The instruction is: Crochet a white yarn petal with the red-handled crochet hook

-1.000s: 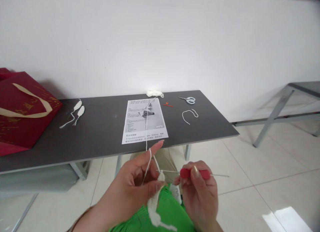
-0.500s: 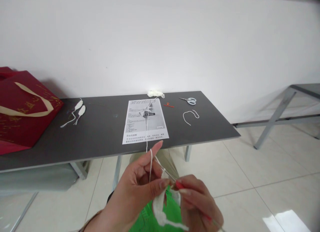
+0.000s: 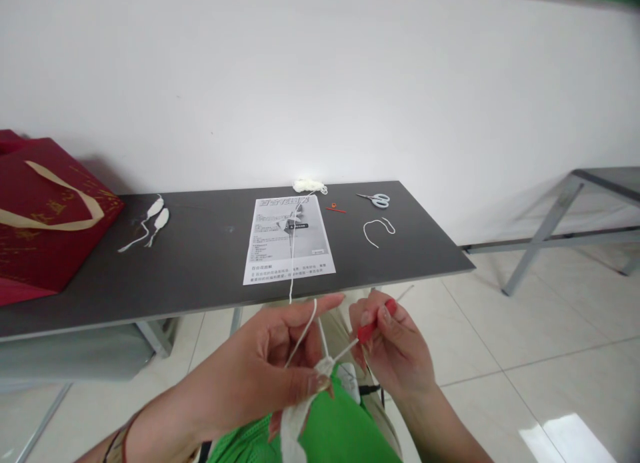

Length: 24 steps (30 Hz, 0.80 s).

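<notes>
My left hand [image 3: 280, 356] pinches a white crocheted strip [image 3: 296, 423] between thumb and fingers. White yarn [image 3: 291, 263] runs from the table and loops over its raised index finger. My right hand [image 3: 397, 346] is closed on a crochet hook [image 3: 367, 331] with a red handle. From the strip's top edge, a strand stretches across to the hook, just right of my left fingertips. Where the hook's tip meets the yarn is too small to make out. The strip's lower end runs out of view over my green clothing.
On the dark table [image 3: 210, 250] lie a printed sheet [image 3: 273, 250], a yarn skein [image 3: 309, 185], scissors [image 3: 377, 200], a small orange-red item [image 3: 336, 210] and a loose yarn piece [image 3: 370, 233]. Farther left are two white crocheted pieces [image 3: 161, 218] and a red gift bag [image 3: 45, 250].
My right hand has moved up and away from my left hand with the hook, which is now turned differently, drawing out a strand. My left hand still holds the strip.
</notes>
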Available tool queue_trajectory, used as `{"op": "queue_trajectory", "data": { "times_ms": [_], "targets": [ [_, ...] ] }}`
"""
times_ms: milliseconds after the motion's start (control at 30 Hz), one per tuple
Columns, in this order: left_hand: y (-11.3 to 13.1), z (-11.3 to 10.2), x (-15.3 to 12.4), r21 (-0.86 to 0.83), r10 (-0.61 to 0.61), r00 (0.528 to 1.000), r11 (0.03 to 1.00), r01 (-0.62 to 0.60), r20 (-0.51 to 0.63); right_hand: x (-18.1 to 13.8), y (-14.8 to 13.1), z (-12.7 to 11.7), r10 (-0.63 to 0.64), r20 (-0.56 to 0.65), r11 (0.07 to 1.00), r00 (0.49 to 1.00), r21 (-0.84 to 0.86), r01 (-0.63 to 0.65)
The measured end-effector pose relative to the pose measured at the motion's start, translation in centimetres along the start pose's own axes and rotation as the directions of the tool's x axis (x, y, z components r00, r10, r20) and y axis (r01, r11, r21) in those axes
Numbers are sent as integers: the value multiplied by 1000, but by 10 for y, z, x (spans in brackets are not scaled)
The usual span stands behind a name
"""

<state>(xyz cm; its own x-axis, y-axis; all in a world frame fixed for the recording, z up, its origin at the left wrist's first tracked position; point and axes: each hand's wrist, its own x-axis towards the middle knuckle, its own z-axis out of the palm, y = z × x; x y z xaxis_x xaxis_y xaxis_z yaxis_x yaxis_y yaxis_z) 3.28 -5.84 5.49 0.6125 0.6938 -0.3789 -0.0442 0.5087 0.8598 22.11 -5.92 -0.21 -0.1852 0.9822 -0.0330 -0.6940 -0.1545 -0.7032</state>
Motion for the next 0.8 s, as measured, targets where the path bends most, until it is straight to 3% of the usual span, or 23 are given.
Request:
{"op": "queue_trajectory", "data": {
  "times_ms": [300, 533, 800],
  "targets": [
    [2, 2, -6, 184, 25, 1000, 983, -22, -14, 0, -21, 2, -210, 136, 949, 968, -210, 236],
    [1, 3, -7, 207, 99, 995, 974, -93, -19, -10, -18, 2, -318, 100, 906, 943, -261, 333],
    [2, 4, -8, 224, 44, 999, 974, -38, -21, -19, -21, 2, -387, 127, 859, 913, -309, 407]
  ]
}}
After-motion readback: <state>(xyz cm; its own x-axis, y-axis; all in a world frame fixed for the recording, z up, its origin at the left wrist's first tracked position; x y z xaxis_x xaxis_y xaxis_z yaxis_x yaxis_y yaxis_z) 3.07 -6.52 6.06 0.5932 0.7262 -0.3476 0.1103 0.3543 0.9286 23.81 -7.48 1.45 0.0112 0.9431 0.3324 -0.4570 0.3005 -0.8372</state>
